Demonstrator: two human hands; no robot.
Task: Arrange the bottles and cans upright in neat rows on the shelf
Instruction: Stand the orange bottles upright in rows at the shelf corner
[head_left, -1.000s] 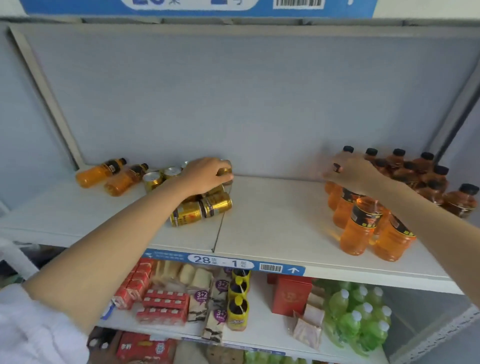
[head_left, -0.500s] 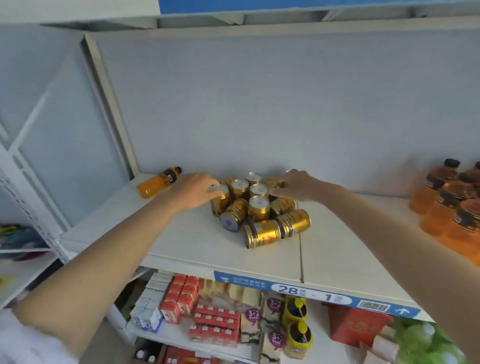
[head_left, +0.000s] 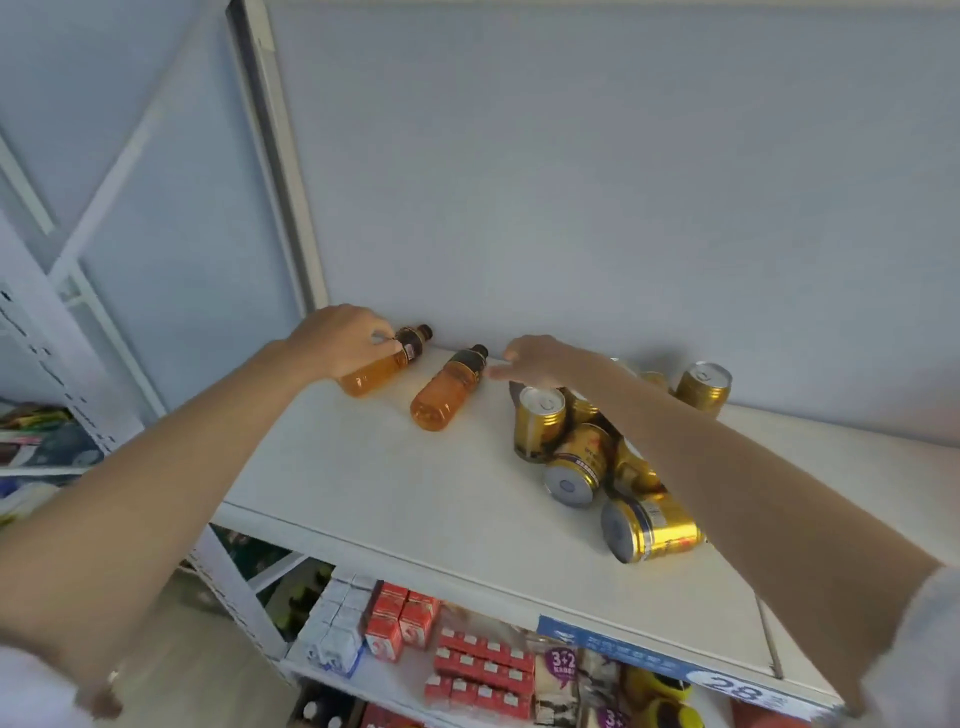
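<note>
Shelf: white laminate shelf (head_left: 415, 499), rows not yet formed here.
Cans: gold metal cans (head_left: 576, 457) heaped, several lying.
Bottles: two amber plastic bottles (head_left: 449, 387) lying at the back.
Left hand (head_left: 340, 340): grip closed round far bottle (head_left: 379, 364).
Right hand (head_left: 535, 358): fingers spread, holding nothing.

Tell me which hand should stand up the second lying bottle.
Right, probably. The right hand hovers open just beside the free bottle, nearly at its cap. The left hand already grips the other bottle, nearer the shelf's left end.
</note>
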